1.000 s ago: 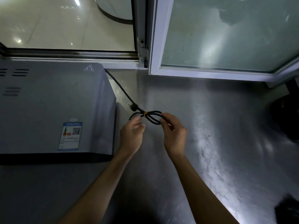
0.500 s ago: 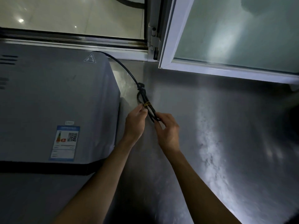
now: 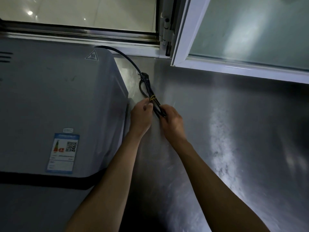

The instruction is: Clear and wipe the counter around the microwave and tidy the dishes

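The grey microwave (image 3: 55,104) fills the left of the view, seen from above, with a blue label near its front edge. Its black power cord (image 3: 145,84) runs from behind the back corner down onto the steel counter (image 3: 225,139), folded into a bundle tied with a yellow band. The plug lies at the bundle's far end. My left hand (image 3: 141,118) pinches the bundle beside the yellow band, right next to the microwave's side. My right hand (image 3: 172,122) grips the near loop of the same bundle.
A white-framed window pane (image 3: 250,30) swings open over the counter's back right. A window sill and track (image 3: 100,34) run behind the microwave. The steel counter stretches to the right with bright reflections.
The cord bundle has turned from lying crosswise to pointing away from me, close against the microwave's side. Both hands kept hold of it; the view shifted right and nearer.
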